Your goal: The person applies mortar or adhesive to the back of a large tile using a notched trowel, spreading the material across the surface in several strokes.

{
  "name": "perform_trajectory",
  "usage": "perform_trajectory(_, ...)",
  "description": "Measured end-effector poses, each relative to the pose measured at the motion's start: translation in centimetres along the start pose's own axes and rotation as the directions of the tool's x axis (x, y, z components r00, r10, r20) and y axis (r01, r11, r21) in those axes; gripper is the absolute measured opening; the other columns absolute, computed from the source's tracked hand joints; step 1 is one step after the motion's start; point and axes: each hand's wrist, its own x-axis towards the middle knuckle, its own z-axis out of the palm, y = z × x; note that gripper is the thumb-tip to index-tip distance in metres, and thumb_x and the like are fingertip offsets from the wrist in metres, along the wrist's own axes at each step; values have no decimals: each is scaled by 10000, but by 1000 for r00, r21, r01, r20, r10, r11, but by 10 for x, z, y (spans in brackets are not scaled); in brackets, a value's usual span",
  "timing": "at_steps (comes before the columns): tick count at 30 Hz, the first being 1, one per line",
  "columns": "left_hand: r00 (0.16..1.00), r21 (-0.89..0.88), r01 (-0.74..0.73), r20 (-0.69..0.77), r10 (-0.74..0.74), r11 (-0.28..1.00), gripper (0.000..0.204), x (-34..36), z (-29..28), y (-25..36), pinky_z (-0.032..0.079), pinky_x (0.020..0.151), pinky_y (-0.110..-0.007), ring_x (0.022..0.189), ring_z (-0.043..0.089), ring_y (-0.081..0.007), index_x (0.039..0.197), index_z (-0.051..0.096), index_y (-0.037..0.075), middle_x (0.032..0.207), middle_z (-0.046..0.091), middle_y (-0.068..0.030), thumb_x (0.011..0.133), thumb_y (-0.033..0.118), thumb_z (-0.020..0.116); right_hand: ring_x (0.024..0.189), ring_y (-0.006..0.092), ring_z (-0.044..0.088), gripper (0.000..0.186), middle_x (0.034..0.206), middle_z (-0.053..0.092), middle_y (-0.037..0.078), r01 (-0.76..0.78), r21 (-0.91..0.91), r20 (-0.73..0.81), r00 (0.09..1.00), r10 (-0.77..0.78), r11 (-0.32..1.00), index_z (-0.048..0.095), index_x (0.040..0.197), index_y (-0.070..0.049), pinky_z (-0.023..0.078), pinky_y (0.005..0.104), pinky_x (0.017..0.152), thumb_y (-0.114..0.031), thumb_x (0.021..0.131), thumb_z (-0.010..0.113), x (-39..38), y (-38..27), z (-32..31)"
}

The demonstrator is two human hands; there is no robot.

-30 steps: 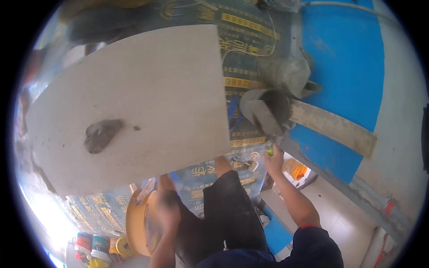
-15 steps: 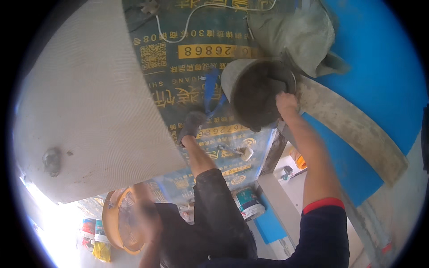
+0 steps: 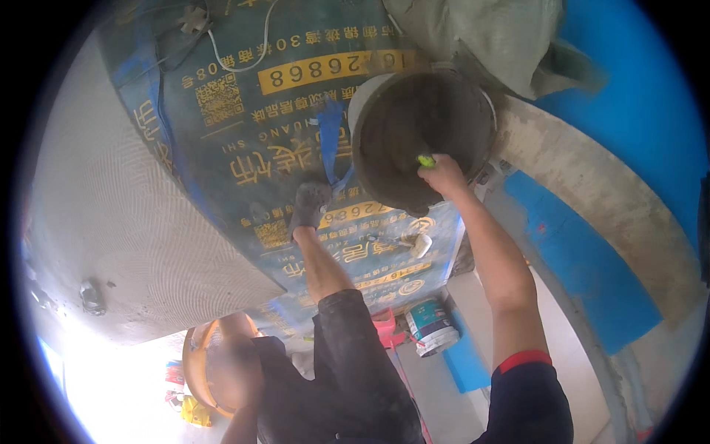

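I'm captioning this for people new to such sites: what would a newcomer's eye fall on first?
Probably the right hand, closed around a bright green handle in front of the wide bucket of dark grey mix, right of the upper middle. Next come the large pale slab with combed ridges at the left and the vivid blue sheet at the upper right.

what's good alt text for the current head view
A person's right hand holds a green handle over a bucket, dark grey inside. A pale, ridged slab lies at left; the blurred left hand is near a round yellow frame.
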Motion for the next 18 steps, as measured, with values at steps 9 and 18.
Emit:
perform_trajectory(9, 983, -92, 89, 170, -72, 992, 869, 18, 72, -81, 410, 1080, -517, 1290, 493, -461, 1557, 257, 48, 1412, 431, -325, 878, 416, 656, 920, 411, 681, 366, 940, 712, 229, 176, 260, -289, 952, -97, 949, 718, 1043, -33, 534, 456, 814, -270, 764, 725, 5, -17, 25)
perform_trajectory(18, 964, 81, 191, 170, -202, 978, 845, 2, 26, -26, 366, 1123, -523, 1338, 452, -472, 1557, 233, 41, 1467, 393, -341, 903, 409, 622, 893, 417, 676, 376, 921, 702, 224, 328, 264, -363, 905, -222, 907, 695, 1051, -22, 525, 458, 779, -273, 771, 721, -29, 9, 10)
